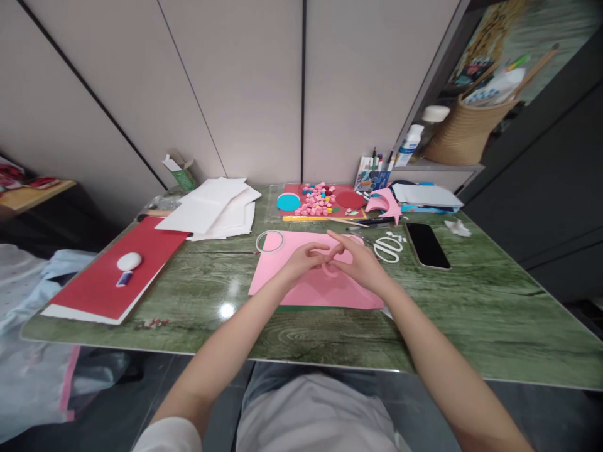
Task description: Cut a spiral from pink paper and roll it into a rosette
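My left hand point(305, 260) and my right hand point(362, 261) meet above a pink sheet of paper point(292, 285). Between their pinched fingertips is a narrow, curled pink paper strip point(331, 271), its loop hanging just below the fingers. My right index finger points up and away from the pinch. Part of the strip is hidden by the fingers. A white ring point(270, 242) lies across the sheet's far left corner. Beside my right hand, white-handled scissors point(388, 248) rest on the table.
Behind the sheet lie pink paper pieces point(318, 199), a blue disc point(288, 201), a pencil point(306, 218) and a pink paper offcut point(385, 202). A phone point(428, 245) is at right. White sheets point(211, 204) and red paper point(103, 276) with a glue stick point(124, 279) occupy the left.
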The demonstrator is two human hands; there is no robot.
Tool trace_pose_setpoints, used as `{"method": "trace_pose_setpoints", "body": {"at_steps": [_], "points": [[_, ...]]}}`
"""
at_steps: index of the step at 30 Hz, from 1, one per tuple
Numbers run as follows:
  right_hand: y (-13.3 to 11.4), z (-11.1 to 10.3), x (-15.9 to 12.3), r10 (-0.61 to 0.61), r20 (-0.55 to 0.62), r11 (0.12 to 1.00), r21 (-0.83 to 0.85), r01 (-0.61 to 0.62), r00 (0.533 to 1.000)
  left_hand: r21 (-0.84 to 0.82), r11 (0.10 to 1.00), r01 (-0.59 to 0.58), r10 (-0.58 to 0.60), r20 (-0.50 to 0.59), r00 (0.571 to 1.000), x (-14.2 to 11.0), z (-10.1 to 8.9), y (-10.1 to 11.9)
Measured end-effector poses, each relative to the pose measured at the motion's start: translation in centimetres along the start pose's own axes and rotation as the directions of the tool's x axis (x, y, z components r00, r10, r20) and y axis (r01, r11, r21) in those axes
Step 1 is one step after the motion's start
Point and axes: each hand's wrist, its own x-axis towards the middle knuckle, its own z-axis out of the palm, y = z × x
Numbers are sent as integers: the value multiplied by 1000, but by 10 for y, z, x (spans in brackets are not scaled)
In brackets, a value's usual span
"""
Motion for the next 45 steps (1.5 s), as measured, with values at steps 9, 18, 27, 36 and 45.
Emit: {"method": "trace_pose_setpoints", "body": {"at_steps": [9, 18, 27, 36, 45], "points": [[-4, 2, 0, -9, -40, 1000, 22, 10, 999, -275, 957, 90, -76, 61, 995, 0, 4, -4], [-8, -4, -1, 30, -3, 992, 122, -29, 1000, -214, 972, 95, -70, 123, 990, 0, -5, 4], [-10, -3, -2, 2, 147, 992, 123, -20, 989, 7, 998, 62, -61, 276, 959, -2, -19, 8], [-10, -5, -2, 20, 209, 985, 163, -55, 978, -78, 993, 89, -64, 272, 960, 1, -16, 1], [-5, 0, -1, 28, 112, 982, 182, -48, 993, -186, 973, 133, -88, 232, 969, -2, -9, 8]]}}
